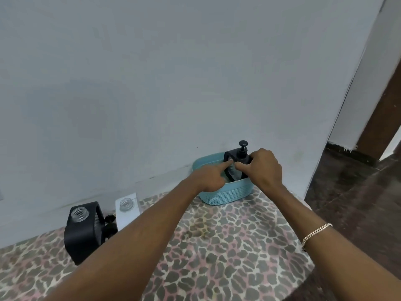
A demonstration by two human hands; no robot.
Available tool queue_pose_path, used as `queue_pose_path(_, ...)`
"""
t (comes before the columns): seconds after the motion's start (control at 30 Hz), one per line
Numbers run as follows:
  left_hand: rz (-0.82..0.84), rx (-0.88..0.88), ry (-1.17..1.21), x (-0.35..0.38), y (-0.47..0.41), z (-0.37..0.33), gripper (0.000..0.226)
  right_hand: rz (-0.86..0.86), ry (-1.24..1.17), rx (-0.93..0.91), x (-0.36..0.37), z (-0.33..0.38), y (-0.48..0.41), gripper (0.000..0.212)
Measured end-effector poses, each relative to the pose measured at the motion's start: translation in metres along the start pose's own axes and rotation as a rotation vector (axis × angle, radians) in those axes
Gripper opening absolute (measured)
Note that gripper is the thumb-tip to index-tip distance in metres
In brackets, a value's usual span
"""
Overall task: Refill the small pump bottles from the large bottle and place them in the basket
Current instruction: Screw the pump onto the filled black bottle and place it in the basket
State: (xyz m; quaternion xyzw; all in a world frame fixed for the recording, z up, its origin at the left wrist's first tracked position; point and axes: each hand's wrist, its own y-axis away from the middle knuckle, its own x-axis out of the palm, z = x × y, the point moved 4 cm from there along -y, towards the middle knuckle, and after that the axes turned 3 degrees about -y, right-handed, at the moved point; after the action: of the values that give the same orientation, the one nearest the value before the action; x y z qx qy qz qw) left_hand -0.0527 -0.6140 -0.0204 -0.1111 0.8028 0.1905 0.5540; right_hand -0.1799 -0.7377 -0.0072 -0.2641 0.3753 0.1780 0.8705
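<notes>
Your black pump bottle [240, 154] stands upright in the teal basket [223, 193]; an uncapped black bottle [82, 235] and white bottle [122, 217] stand well apart, left.

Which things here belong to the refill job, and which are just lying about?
Job: pump bottle, gripped by right hand, touched by left hand; blue basket; open black bottle; open white bottle; loose pump head.
Lying about: leopard-print cloth; bracelet.

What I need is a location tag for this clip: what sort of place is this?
Probably a room in a home: a leopard-print tablecloth runs up to a plain painted wall, a doorway opens at right, and a teal basket holds a black pump bottle.
</notes>
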Motion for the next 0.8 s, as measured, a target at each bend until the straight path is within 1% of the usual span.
queue_pose_path(0.17,0.048,0.002,-0.064,0.000,-0.004,-0.003,0.080,-0.016,0.097,-0.025,0.011,0.006,0.008,0.041)
queue_pose_path(0.27,0.087,-0.010,-0.091,0.001,-0.007,-0.003,0.078,-0.023,0.113,-0.020,0.011,0.006,0.009,0.039)
queue_pose_path(0.47,0.176,-0.082,-0.060,0.005,-0.013,-0.003,0.082,0.003,0.172,-0.007,0.013,0.007,0.006,0.040)
queue_pose_path(0.57,0.179,-0.107,-0.034,0.005,-0.013,-0.005,0.081,0.027,0.198,0.008,0.014,0.008,0.004,0.050)
queue_pose_path(0.63,0.149,-0.102,-0.026,0.005,-0.011,-0.006,0.080,0.036,0.210,0.012,0.015,0.008,0.005,0.056)
queue_pose_path(0.7,0.081,-0.071,-0.021,0.003,-0.007,-0.007,0.077,0.069,0.203,0.021,0.015,0.006,0.006,0.061)
queue_pose_path(0.8,-0.103,0.015,0.034,-0.001,0.007,-0.008,0.065,0.149,0.139,0.046,0.012,0.003,0.012,0.064)
